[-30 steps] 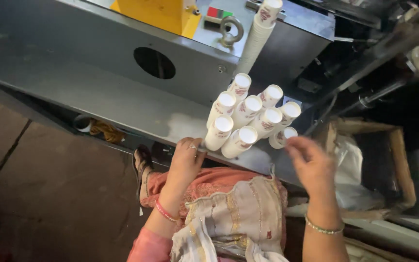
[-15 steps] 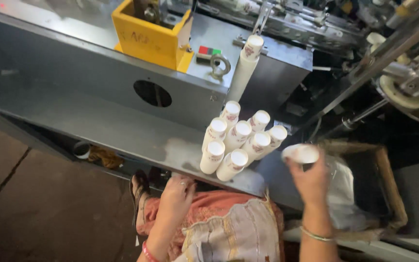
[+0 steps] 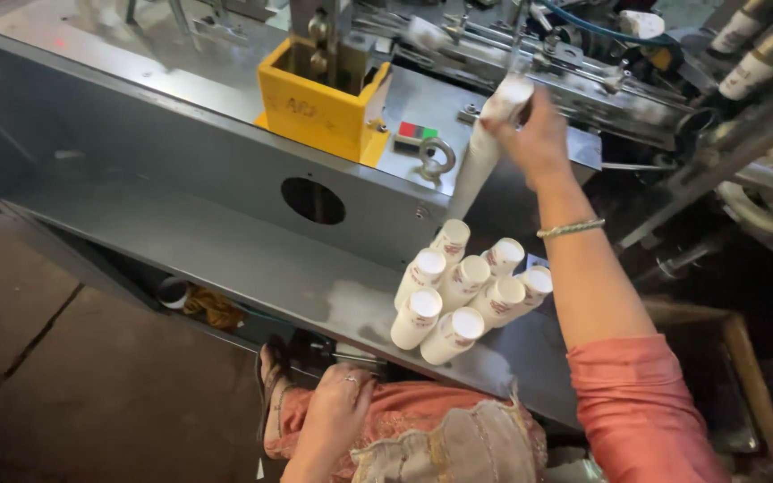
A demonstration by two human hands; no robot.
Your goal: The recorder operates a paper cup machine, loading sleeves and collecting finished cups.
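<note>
White paper cups in a tall nested stack (image 3: 480, 152) lean against the grey machine (image 3: 225, 161), and the right hand (image 3: 534, 139) grips the stack's top end. Seven more cup stacks (image 3: 467, 291) lie bundled near the steel ledge's (image 3: 252, 268) front edge. Left hand (image 3: 337, 416) rests loosely curled on the lap, holding nothing.

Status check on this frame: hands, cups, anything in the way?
Right hand gripping top of tall white paper-cup stack at grey machine. Left hand empty on lap. Seven cup stacks clustered below.
</note>
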